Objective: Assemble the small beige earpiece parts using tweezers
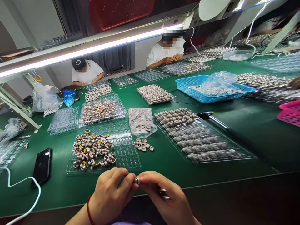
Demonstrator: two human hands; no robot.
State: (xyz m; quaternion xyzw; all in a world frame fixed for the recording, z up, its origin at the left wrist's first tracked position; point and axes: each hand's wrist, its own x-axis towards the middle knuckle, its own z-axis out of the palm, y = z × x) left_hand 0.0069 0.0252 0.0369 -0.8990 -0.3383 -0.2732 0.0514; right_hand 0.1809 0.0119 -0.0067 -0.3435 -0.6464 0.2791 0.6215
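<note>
My left hand [114, 191], a red cord round its wrist, pinches a small pale part [137, 180] with a dark band. My right hand [167, 196] grips the same part from the other side, its fingertips meeting the left ones. Something shiny and metallic [164, 193] shows inside the curled right fingers, too hidden to name. Just beyond my hands lies a clear plastic tray [125, 153] with a heap of small beige pieces [92, 151] bearing dark and yellow bits. Several loose beige shells [143, 144] rest beside an open plastic bag [140, 120] of similar shells.
A phone [42, 165] and white cable [35, 187] lie at left. To the right are a tray of rowed beige pieces [201, 137], a black-and-silver rod [217, 121] and a blue basket [199, 93]. Two people [86, 73] sit across the green table [161, 168].
</note>
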